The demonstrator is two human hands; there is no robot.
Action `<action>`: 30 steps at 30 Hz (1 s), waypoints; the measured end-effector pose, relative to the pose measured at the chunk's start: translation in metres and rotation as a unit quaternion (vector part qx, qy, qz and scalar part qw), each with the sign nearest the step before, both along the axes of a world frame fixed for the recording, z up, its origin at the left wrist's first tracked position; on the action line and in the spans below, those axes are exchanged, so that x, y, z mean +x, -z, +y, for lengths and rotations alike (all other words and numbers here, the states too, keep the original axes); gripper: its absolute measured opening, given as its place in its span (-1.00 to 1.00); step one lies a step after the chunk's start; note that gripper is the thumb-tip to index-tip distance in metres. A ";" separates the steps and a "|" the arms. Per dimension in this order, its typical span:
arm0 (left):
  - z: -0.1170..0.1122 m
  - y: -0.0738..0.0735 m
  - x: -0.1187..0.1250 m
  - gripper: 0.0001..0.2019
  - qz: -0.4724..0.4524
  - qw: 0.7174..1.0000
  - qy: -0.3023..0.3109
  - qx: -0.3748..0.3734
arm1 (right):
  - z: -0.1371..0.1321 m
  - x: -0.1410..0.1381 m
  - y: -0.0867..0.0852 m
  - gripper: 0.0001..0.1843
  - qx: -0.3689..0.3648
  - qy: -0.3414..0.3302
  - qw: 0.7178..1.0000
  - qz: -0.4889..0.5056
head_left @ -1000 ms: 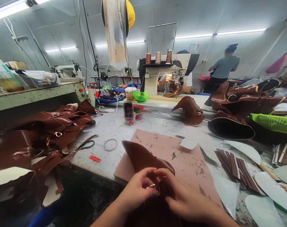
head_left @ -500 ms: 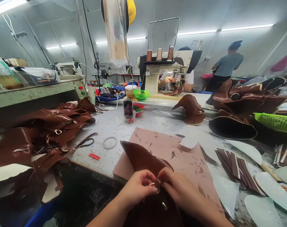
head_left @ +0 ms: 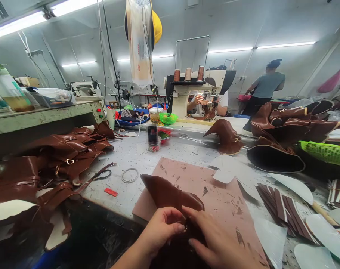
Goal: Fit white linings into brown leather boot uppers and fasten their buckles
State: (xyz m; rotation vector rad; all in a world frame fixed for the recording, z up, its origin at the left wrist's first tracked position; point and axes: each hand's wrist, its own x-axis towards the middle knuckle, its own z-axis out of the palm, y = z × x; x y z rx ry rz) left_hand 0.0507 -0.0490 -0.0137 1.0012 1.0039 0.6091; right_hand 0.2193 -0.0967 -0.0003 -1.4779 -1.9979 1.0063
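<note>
A brown leather boot upper (head_left: 164,188) lies at the front edge of the table, partly on a pinkish work board (head_left: 215,186) and running down toward me. My left hand (head_left: 164,228) pinches a small metal buckle (head_left: 185,226) at the upper's middle, thumb and forefinger closed on it; any strap through it is hard to make out. My right hand (head_left: 209,233) is curved round the upper's right side, its fingers over the leather and its thumb lower down. The lower part of the upper is dark and partly hidden by my hands.
Brown uppers (head_left: 18,172) are heaped on the left, more boot pieces (head_left: 287,123) at the right. Leather strips (head_left: 282,209) and white sheets (head_left: 276,235) lie to the right. Beyond stands a sewing machine (head_left: 181,93) with a person behind it; another person (head_left: 268,84) stands farther back.
My right thumb has moved down, away from the left fingertips, and the right hand now spreads over the leather. A shiny fitting seen lower down is now hidden. The view has tipped slightly upward.
</note>
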 end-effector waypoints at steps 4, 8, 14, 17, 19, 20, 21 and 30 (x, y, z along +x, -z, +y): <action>0.000 -0.002 0.004 -0.74 0.020 1.000 0.002 -0.001 | 0.005 -0.003 0.002 -0.71 0.004 0.064 0.998 0.011; 0.000 -0.003 0.005 -0.75 0.027 1.000 -0.004 0.007 | 0.005 -0.004 0.008 -0.69 0.024 0.071 0.997 -0.011; 0.001 -0.003 0.003 -0.75 0.025 0.999 -0.022 -0.003 | -0.006 0.000 0.021 -0.08 0.093 -0.006 0.995 -0.028; 0.002 -0.003 0.003 -0.75 0.030 0.999 -0.027 -0.014 | -0.009 0.000 0.021 -0.08 0.115 -0.035 0.992 -0.044; 0.002 -0.003 0.003 -0.74 0.038 0.999 -0.029 -0.021 | -0.009 -0.001 0.019 -0.10 0.118 -0.039 0.991 -0.053; 0.002 -0.002 0.003 -0.73 0.037 0.999 -0.028 -0.022 | -0.009 -0.001 0.017 -0.13 0.120 -0.034 0.991 -0.058; 0.002 -0.002 0.002 -0.72 0.032 0.999 -0.026 -0.024 | -0.008 -0.002 0.016 -0.19 0.123 -0.027 0.990 -0.066; 0.004 -0.003 0.000 -0.67 -0.008 1.000 -0.024 -0.010 | -0.009 -0.008 0.032 -0.75 0.300 0.047 0.950 -0.077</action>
